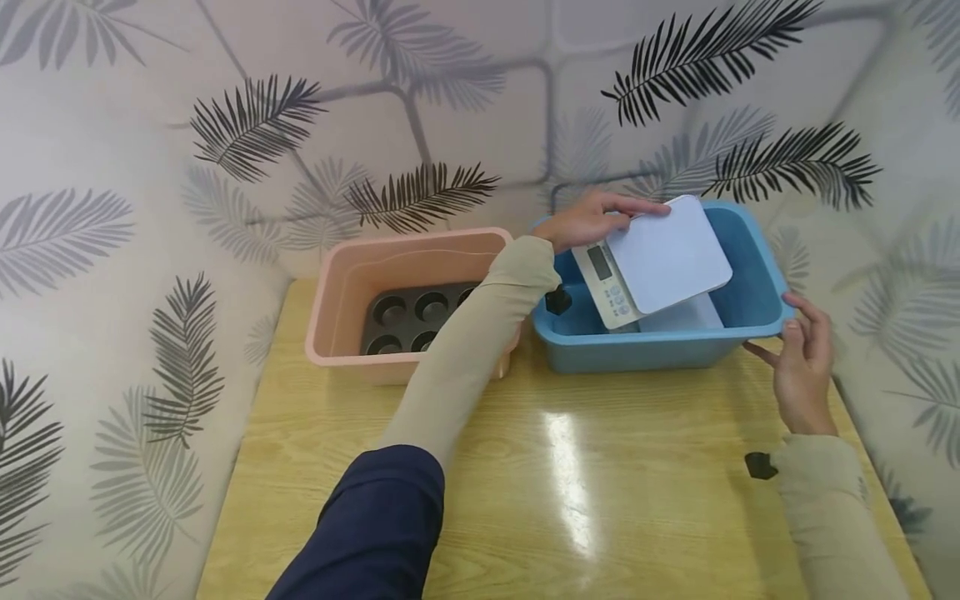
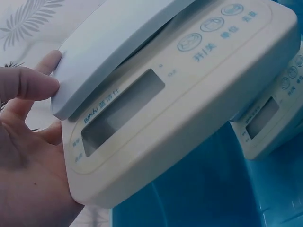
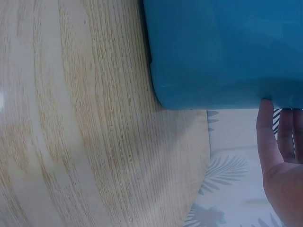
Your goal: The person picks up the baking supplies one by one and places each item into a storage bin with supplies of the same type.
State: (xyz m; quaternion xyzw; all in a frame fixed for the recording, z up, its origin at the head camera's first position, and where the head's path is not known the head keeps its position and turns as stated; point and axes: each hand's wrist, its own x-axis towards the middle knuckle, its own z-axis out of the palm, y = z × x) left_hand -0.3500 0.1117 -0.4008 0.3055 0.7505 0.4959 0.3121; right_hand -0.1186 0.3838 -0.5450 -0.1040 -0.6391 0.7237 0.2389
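Note:
My left hand (image 1: 592, 218) grips a white kitchen scale (image 1: 671, 254) by its back-left edge, with the thumb on the platform. The scale is tilted over the blue bin (image 1: 637, 354), partly inside its rim. In the left wrist view, the held scale's dark display (image 2: 123, 111) and several blue buttons face the camera. Underneath, a second white scale (image 2: 272, 118) lies in the bin, mostly covered in the head view. My right hand (image 1: 806, 367) holds the bin's front-right corner, thumb against the front and fingers at the right side.
Left of the blue bin stands a pink bin (image 1: 367, 360) with a dark muffin tin (image 1: 408, 321) inside. My left forearm crosses over its right part. Both bins stand on a wooden table (image 1: 525, 500), near leaf-patterned walls (image 1: 480, 108) at the back and sides.

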